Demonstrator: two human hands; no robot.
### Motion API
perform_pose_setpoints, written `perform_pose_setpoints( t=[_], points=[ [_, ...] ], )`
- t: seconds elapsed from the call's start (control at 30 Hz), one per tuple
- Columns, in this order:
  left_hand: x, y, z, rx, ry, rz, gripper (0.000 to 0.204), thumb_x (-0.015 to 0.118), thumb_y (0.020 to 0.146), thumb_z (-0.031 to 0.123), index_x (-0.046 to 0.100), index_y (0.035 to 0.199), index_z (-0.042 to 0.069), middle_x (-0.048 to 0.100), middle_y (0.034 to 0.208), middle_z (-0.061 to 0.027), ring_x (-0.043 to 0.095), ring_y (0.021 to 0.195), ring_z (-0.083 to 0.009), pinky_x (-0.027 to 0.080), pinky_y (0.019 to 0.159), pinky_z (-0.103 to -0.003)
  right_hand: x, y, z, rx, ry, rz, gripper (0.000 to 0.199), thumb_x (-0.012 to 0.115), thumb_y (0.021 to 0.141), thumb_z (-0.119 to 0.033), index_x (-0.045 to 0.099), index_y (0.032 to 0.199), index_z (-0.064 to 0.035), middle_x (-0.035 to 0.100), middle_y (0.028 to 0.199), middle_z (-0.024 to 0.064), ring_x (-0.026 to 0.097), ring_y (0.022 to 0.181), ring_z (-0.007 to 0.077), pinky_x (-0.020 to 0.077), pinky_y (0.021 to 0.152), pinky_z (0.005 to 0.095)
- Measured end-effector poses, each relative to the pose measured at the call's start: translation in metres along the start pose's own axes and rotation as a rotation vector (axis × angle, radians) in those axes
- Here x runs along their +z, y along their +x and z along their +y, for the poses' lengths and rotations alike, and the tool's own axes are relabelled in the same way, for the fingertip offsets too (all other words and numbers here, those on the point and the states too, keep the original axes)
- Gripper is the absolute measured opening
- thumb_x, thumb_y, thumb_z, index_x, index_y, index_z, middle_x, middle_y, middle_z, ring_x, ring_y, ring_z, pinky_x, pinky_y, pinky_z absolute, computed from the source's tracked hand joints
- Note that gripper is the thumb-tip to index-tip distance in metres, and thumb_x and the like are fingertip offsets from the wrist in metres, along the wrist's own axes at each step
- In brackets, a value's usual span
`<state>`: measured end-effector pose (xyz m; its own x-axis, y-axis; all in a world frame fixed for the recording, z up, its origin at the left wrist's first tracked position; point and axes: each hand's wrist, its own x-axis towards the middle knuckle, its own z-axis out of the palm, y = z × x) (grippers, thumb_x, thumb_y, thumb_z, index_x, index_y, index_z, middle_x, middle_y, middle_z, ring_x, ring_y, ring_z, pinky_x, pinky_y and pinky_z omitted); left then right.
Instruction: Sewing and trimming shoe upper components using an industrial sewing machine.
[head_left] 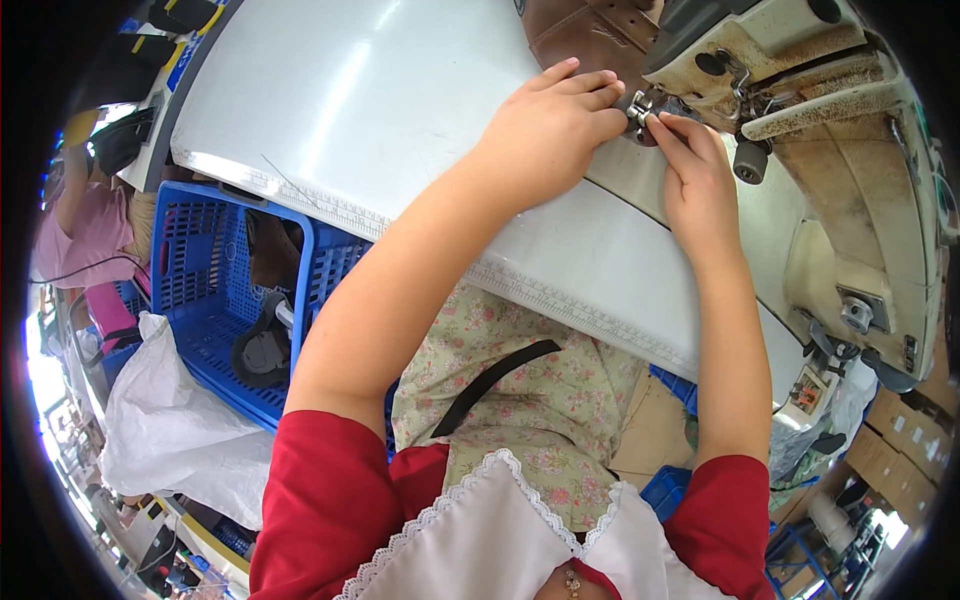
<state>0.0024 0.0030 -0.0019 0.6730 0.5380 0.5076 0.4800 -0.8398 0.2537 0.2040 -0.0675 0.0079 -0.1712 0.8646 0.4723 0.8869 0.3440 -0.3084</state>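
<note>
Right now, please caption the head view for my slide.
Left hand on brown workpiece, right hand at presser foot of sewing machine.

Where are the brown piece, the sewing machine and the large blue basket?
Brown piece point(580, 38), head view: its flat upper part.
Sewing machine point(850, 190), head view: its beige body.
Large blue basket point(197, 245), head view: its perforated wall.
</note>
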Motion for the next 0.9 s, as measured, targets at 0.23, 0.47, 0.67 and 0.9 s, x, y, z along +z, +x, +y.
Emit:
perform_pose_setpoints(
  t=[0.23, 0.47, 0.67, 0.9],
  points=[
    [0.0037, -0.0006, 0.0004, -0.009, 0.040, 0.021, 0.025, 0.053, 0.086, 0.009, 0.069, 0.105, 0.011, 0.063, 0.131, -0.0073, 0.050, 0.132, -0.0200, 0.031, 0.116, -0.042, 0.0005, -0.0006, -0.0004, 0.009, -0.021, -0.013, 0.039, 0.056, 0.081, 0.006, 0.068, 0.116, -0.0067, 0.063, 0.118, 0.0112, 0.064, 0.099, 0.0315, 0.0526, 0.084, 0.0397],
    [0.0052, 0.0002, 0.0019, -0.024, 0.050, 0.033, 0.025, 0.054, 0.086, 0.009, 0.069, 0.105, 0.011, 0.063, 0.131, -0.0081, 0.050, 0.132, -0.0207, 0.031, 0.116, -0.042, 0.0005, -0.0014, -0.0002, 0.026, -0.046, -0.030, 0.040, 0.056, 0.082, 0.005, 0.067, 0.118, -0.0077, 0.062, 0.121, 0.0096, 0.064, 0.100, 0.0315, 0.0529, 0.084, 0.0402],
    [0.0055, 0.0020, 0.0017, -0.014, 0.055, 0.031, 0.026, 0.054, 0.086, 0.008, 0.070, 0.105, 0.011, 0.063, 0.130, -0.0086, 0.051, 0.131, -0.0211, 0.032, 0.115, -0.042, 0.0000, -0.0017, 0.0006, 0.038, -0.064, -0.038, 0.040, 0.056, 0.082, 0.004, 0.066, 0.119, -0.0083, 0.062, 0.121, 0.0088, 0.063, 0.100, 0.0317, 0.0528, 0.085, 0.0406],
    [0.0048, 0.0023, 0.0025, -0.031, 0.038, 0.039, 0.027, 0.055, 0.085, 0.007, 0.070, 0.106, 0.012, 0.064, 0.129, -0.0088, 0.051, 0.130, -0.0213, 0.033, 0.115, -0.042, 0.0012, -0.0005, -0.0010, 0.048, -0.049, -0.027, 0.039, 0.056, 0.083, 0.004, 0.067, 0.118, -0.0088, 0.062, 0.120, 0.0089, 0.063, 0.101, 0.0319, 0.0524, 0.086, 0.0408]
  ],
)
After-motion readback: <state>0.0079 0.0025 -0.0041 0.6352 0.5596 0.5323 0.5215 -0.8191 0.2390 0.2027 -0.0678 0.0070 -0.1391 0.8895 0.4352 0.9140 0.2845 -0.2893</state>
